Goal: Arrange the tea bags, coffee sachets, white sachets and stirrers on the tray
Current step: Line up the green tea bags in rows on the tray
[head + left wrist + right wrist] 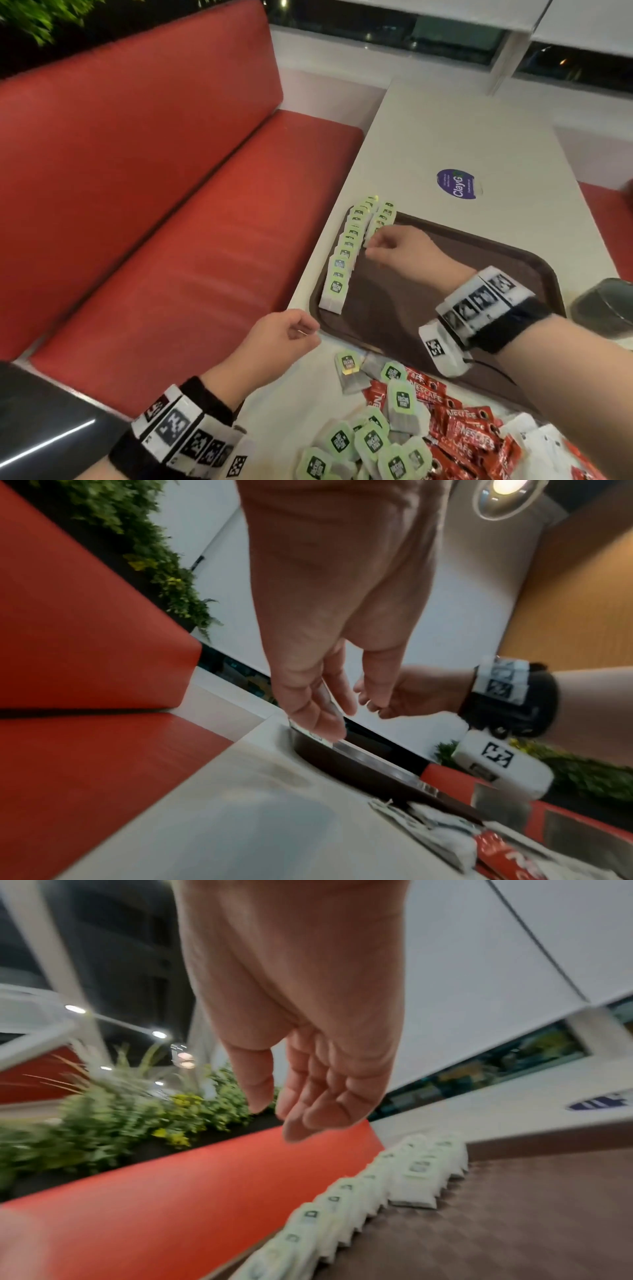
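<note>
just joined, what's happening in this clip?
A person is laying out tea bags in rows on the brown tray. One long row runs along the tray's left edge, and a shorter second row is started beside it. The right hand is over the near end of that second row, fingers loosely curled and holding nothing. The left hand hovers by the tray's near left corner, also holding nothing. A loose pile of tea bags and red coffee sachets waits on the table in front of the tray.

Fast-food restaurant or café: red padded booth bench [154,205], pale counter [462,144] with round sticker [457,184], brown serving tray [513,253], planter greenery [120,1118].
</note>
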A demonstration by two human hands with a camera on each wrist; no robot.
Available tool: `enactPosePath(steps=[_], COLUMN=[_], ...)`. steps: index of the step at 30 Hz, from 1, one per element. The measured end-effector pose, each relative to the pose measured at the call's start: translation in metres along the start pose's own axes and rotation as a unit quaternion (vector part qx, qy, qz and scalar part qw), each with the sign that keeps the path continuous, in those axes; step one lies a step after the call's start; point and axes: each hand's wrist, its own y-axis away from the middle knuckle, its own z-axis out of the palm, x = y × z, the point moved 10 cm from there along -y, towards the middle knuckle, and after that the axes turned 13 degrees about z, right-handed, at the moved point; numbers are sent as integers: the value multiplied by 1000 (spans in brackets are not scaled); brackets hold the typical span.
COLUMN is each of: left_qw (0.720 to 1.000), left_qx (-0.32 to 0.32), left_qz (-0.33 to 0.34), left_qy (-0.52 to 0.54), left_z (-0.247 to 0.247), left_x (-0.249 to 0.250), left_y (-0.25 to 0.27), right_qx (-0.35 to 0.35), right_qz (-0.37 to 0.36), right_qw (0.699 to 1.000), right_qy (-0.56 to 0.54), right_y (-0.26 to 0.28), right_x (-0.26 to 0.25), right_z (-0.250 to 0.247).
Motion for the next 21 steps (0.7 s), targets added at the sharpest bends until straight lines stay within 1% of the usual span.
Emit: enactPosePath(steps=[2,3,6,8,11,14,16,21], left_qw=[998,995,977,962,944,929,925,927], left_qx=[-46,-66,-126,-151,-160,-163,-164,-158], left_qz=[7,13,41,55,54,60,63,59], left_qy=[-51,-77,-166,-222,-283,-326,-337,-334], left_z=[14,22,48,62,74,82,86,89], left_x=[3,6,16,19,20,27,30,29], left_y=[1,1,0,0,-1,-2,-2,3], right_qx=[-56,-73,-86,-85,-77,-73,-67,-60], right_qz=[-35,-37,1,40,97,115,120,129], right_qw=[997,994,987,974,952,941,941,945], right_qy=[46,68,133,207,280,309,308,295], right_y=[44,64,105,123,145,159,160,160], right_x=[-3,2,37,64,91,100,101,106], right_z=[12,16,21,25,31,43,51,66])
